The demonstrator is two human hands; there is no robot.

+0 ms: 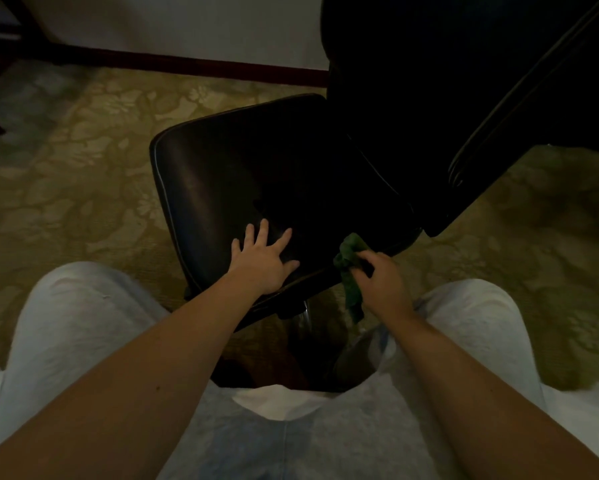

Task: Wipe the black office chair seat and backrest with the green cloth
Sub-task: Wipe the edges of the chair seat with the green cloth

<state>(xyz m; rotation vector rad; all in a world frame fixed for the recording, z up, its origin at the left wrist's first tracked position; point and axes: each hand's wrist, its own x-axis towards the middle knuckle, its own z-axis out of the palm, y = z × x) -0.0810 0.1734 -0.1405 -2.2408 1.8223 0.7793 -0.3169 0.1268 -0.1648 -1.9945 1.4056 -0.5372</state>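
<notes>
Head view: right fingers (370, 258) curl and pinch a bunch of the green cloth (349, 251) at the near right edge of the seat (221, 181). Top of the cloth is wadded just above the fingertips and touches or nearly touches the seat edge, can't tell which. A loose tail hangs below the right hand (377, 282), off the seat. The right wrist is about straight and the forearm comes up from lower right over the grey trousers (83, 323).

Left fingers (263, 230) are spread apart and straight, palm down. The left hand (261, 261) lies flat on the near front part of the seat, thumb pointing toward the cloth. The left arm is extended, looks like it is bracing the chair.

Handling, my guess:
- Cloth is light, soft and limp. Pinched like this it trails, so better gathered into the palm as a pad.
- Seat looks like smooth leather-type upholstery with a piped edge, slightly glossy and firm. Cloth should glide on it.
- An office chair probably swivels, so the steadying left hand matters.

The backrest (429, 81) rises at upper right, very dark, surface detail unreadable. It is well apart from both hands. Wiping seems barely begun.

Patterned carpet (83, 168) lies under the chair, with a dark baseboard (187, 64) along the wall.
</notes>
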